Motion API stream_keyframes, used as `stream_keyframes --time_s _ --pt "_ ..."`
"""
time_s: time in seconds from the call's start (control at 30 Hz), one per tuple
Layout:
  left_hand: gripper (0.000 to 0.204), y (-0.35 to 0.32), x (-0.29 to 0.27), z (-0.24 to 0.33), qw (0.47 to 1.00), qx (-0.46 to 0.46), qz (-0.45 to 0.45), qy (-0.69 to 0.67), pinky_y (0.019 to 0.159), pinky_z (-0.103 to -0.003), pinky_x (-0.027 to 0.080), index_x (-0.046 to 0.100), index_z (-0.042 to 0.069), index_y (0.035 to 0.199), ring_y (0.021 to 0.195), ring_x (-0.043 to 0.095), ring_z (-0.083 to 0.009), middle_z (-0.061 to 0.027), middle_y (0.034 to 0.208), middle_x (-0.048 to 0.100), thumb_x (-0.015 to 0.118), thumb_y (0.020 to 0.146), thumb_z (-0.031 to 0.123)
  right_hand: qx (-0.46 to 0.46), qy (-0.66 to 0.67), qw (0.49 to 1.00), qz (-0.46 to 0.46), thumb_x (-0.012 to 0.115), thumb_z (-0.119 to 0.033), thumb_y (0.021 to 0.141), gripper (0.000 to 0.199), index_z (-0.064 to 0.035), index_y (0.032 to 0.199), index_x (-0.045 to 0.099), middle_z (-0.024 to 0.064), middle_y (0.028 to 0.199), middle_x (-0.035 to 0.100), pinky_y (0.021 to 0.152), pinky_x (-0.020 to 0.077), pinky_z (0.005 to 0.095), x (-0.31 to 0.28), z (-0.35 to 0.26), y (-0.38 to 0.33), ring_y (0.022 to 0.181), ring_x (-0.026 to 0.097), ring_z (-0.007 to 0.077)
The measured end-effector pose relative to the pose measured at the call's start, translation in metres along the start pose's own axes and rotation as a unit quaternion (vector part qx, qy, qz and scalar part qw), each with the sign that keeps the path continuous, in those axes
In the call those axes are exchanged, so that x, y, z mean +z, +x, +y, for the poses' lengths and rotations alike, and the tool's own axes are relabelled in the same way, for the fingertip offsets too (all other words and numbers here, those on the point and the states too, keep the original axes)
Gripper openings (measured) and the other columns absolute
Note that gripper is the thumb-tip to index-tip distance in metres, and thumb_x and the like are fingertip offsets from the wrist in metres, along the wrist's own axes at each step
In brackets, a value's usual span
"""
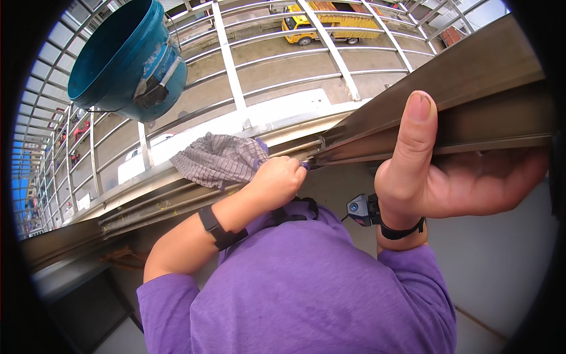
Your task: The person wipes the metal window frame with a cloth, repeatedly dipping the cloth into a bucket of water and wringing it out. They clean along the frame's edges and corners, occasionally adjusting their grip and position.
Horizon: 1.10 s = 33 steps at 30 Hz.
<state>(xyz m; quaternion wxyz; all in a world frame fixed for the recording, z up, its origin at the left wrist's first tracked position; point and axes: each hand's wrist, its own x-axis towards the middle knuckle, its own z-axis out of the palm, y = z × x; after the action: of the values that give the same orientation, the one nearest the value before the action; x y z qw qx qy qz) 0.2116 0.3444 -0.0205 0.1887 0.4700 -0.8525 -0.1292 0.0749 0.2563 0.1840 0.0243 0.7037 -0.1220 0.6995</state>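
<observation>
My left hand (280, 180) is at the window track (162, 206), fingers clenched on one end of a grey striped cloth (215, 160) with purple edging; the cloth lies bunched across the track, its loose part toward the outer edge, near the corner where a brown metal frame (471, 79) meets the track; my right hand (421, 183) is at the lower edge of that frame, thumb upright and spread from the fingers, which point right; cannot tell how firmly they press; beyond the track's outer edge, metal bars (230, 68); teal bucket (132, 76) tilted, up left, its support unclear; yellow truck (358, 25) on the ground outside.
</observation>
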Motion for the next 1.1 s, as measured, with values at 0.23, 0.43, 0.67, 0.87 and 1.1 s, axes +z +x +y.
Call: stream_keyframes --time_s 0.23,0.43,0.67,0.87,1.1 --pt "0.015 -0.007 -0.030 0.010 0.993 -0.084 -0.080 -0.005 0.061 -0.043 0.053 0.061 0.002 0.077 0.069 0.063 -0.0324 -0.0131 0.072 0.061 0.063 0.064 0.009 0.016 -0.059 0.992 -0.113 0.068 0.005 0.075 0.086 0.0054 0.143 0.016 0.0305 0.133 0.042 0.098 0.0473 0.0443 -0.028 0.001 0.004 0.118 0.049 0.0336" --pt "0.015 -0.053 -0.040 -0.004 0.995 -0.073 -0.063 -0.008 0.060 -0.045 0.051 0.057 0.002 0.073 0.066 0.060 -0.0350 -0.0144 0.070 0.058 0.064 0.060 0.006 0.048 0.050 0.993 -0.097 0.055 -0.006 0.081 0.072 -0.0002 0.145 0.024 0.0318 0.137 0.038 0.106 0.0353 0.0508 -0.040 -0.008 -0.001 0.128 0.041 0.0389" --pt "0.012 -0.003 -0.014 0.005 0.997 -0.062 -0.027 -0.033 0.063 -0.044 0.053 0.058 0.002 0.075 0.071 0.061 -0.0338 -0.0145 0.074 0.060 0.061 0.065 0.009 0.009 -0.023 0.983 -0.181 0.050 -0.004 0.083 0.024 -0.0043 0.107 0.055 0.0201 0.110 0.058 0.095 0.0426 0.0514 -0.092 -0.036 -0.035 0.098 0.060 0.0357" --pt "0.012 -0.064 -0.042 -0.005 0.992 -0.085 -0.087 0.025 0.062 -0.043 0.053 0.058 0.003 0.070 0.066 0.062 -0.0339 -0.0150 0.069 0.059 0.065 0.062 0.009 0.186 -0.104 0.962 -0.170 0.051 0.010 0.077 0.017 -0.0030 0.083 0.059 0.0121 0.082 0.066 0.082 0.0500 0.0438 -0.109 -0.070 -0.076 0.072 0.063 0.0231" --pt "0.007 -0.001 0.008 0.006 0.997 0.031 0.048 0.049 0.055 -0.038 0.051 0.057 0.003 0.077 0.064 0.060 -0.0277 -0.0122 0.071 0.058 0.056 0.075 0.010 0.245 -0.102 0.942 -0.204 0.055 0.011 0.070 0.018 -0.0026 0.078 0.062 0.0114 0.078 0.066 0.073 0.0521 0.0386 -0.097 -0.125 -0.079 0.066 0.063 0.0220"
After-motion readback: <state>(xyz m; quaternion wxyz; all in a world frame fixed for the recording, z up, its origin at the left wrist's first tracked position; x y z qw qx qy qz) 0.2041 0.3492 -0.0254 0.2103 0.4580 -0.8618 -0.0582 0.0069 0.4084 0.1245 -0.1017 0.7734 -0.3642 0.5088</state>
